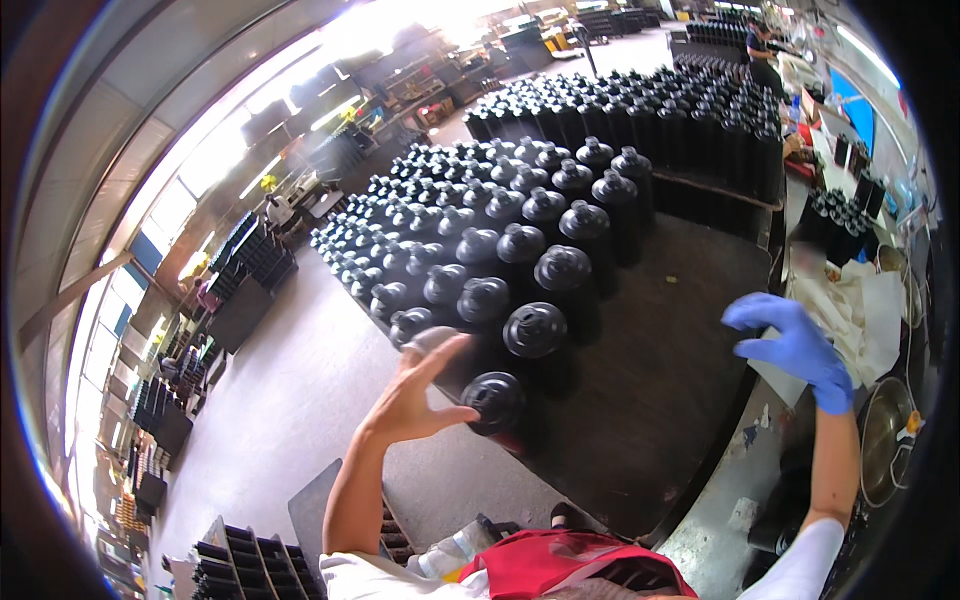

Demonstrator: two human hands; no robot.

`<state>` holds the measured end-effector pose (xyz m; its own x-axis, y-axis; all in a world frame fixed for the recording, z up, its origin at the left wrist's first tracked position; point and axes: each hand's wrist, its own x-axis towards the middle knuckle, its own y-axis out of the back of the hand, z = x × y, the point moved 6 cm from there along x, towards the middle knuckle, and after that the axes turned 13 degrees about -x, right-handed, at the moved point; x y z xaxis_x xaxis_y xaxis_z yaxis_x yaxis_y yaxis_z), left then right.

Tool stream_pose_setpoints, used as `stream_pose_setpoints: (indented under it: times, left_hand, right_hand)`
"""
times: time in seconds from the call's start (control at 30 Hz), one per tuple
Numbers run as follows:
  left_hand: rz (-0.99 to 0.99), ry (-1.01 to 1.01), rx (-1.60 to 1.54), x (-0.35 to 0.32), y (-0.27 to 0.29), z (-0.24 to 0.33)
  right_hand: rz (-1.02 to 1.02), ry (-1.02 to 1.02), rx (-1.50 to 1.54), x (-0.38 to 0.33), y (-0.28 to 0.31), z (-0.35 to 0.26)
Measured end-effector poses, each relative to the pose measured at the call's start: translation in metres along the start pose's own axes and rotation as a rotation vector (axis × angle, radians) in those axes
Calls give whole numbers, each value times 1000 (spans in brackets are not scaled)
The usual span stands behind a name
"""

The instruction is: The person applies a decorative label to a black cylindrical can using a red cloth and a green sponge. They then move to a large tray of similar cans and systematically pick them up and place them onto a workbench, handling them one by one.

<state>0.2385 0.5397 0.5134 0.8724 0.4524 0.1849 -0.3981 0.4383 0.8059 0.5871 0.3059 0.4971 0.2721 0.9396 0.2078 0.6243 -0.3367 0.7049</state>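
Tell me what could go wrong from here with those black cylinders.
The left hand has its thumb right by the nearest black cylinder, which appears close to the dark table's edge; a nudge might tip it off.

The cylinders behind stand close together, so one falling back could knock others over.
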Motion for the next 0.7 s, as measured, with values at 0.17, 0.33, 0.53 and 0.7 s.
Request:
stream_pose_setpoints:
  times: [0.17,0.33,0.53,0.7]
  left_hand:
    - [-24,-197,-46,11,7,20]
    - [-287,-266,-7,29,-6,19]
    - [-482,-3,67,53,-13,-5]
    - [-615,298,-64,70,-24,-1]
  right_hand:
    - [48,595,-199,112,-58,-121]
    - [-323,446,-441,194,-130,-136]
    - [-733,268,-678,218,-166,-130]
    - [-808,167,-605,236,-181,-119]
